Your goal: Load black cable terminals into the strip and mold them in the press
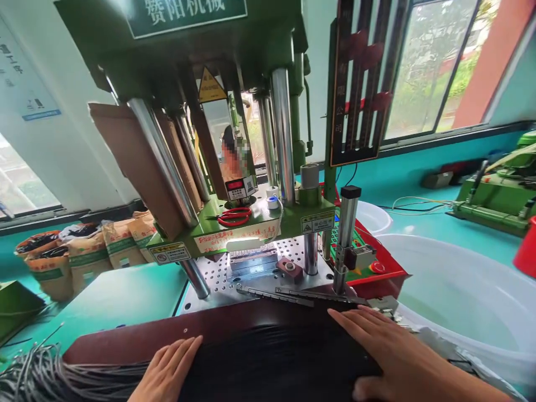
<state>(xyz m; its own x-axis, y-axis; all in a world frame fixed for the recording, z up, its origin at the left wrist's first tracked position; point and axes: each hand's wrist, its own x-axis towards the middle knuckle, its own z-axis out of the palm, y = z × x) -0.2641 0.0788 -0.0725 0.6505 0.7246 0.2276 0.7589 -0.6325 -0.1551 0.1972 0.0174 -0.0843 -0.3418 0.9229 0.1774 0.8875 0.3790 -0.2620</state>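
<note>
My left hand (pixel 167 371) lies at the left edge of a broad black mass (pixel 268 357) with fine lines along it, which looks like a bundle of black cables. Its fingers are stretched out, close together. At the right edge of the same mass rests my right hand (pixel 385 343), fingers extended and thumb apart. No object shows in either hand. Loose grey cables (pixel 37 374) spill out at the far left. Behind the bundle runs a dark red board (pixel 167 335). Two slotted metal strips (pixel 272 295) lie beyond it on the press bed (pixel 218 285).
A green press (pixel 180 50) with steel columns stands ahead; a lit mould (pixel 253 265) sits inside it. Red-handled pliers (pixel 234 215) lie on its plate. A red control box (pixel 383 276) and a large white tub (pixel 460 296) are at right, paper sacks (pixel 86 254) at left.
</note>
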